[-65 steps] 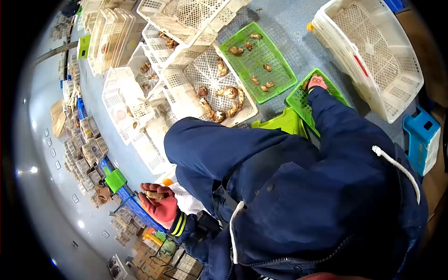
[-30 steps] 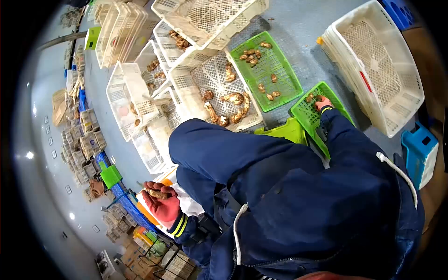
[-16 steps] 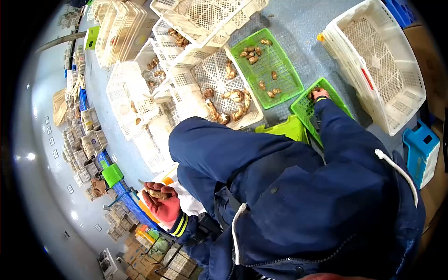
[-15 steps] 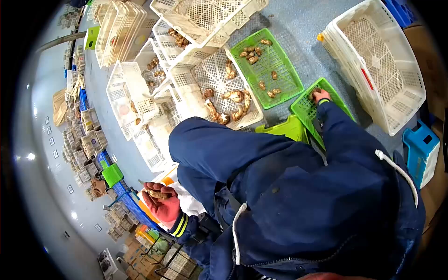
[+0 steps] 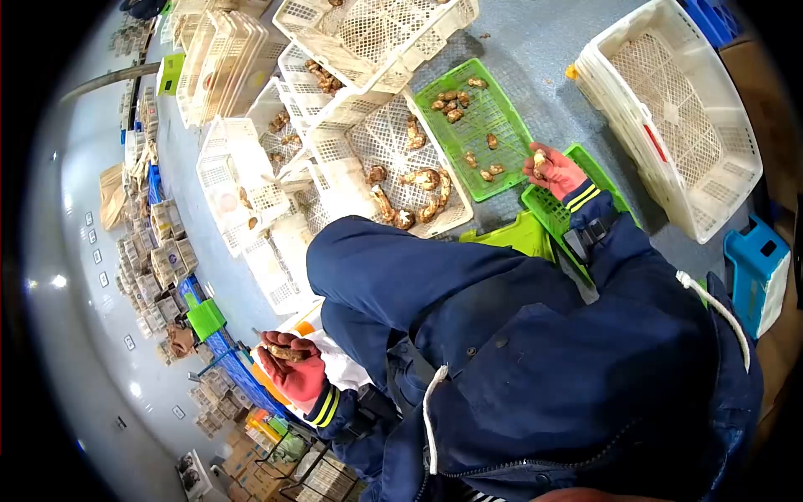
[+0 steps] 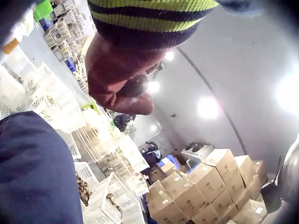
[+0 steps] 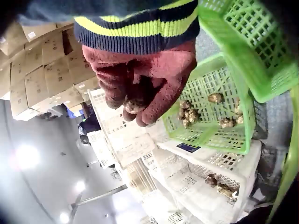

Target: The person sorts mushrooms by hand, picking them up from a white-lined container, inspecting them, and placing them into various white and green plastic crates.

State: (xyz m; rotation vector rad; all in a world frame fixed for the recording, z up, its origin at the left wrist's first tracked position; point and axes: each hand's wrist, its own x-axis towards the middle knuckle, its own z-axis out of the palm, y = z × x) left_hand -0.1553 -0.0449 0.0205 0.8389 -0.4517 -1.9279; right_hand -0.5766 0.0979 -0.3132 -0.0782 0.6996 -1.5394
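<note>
In the head view the right hand (image 5: 559, 173), in a red glove, holds a small brown and white mushroom (image 5: 539, 161) above the edge of the near green basket (image 5: 615, 194). The right wrist view shows the gloved fingers (image 7: 159, 105) curled round that mushroom (image 7: 134, 105). My left hand (image 5: 294, 376), also gloved, holds a longer brown mushroom (image 5: 287, 353) across its palm, out to the left of the legs. The left wrist view has the left hand (image 6: 119, 79) bent round a dark piece. Beside the right hand lies the larger green basket (image 5: 523, 138), with several small mushrooms in it.
White crates stand to the left, one (image 5: 465, 215) holding several long mushrooms. A stack of white crates (image 5: 749, 167) stands at the right, near a blue and white stool (image 5: 757, 268). A yellow-green plastic object (image 5: 523, 236) lies by the knee. Cardboard boxes (image 6: 205, 186) are piled farther off.
The right hand has risen out of the near green basket and moved slightly left, now with a mushroom in its fingers. The left hand keeps its mushroom. More mushrooms lie in the larger green basket than earliest.
</note>
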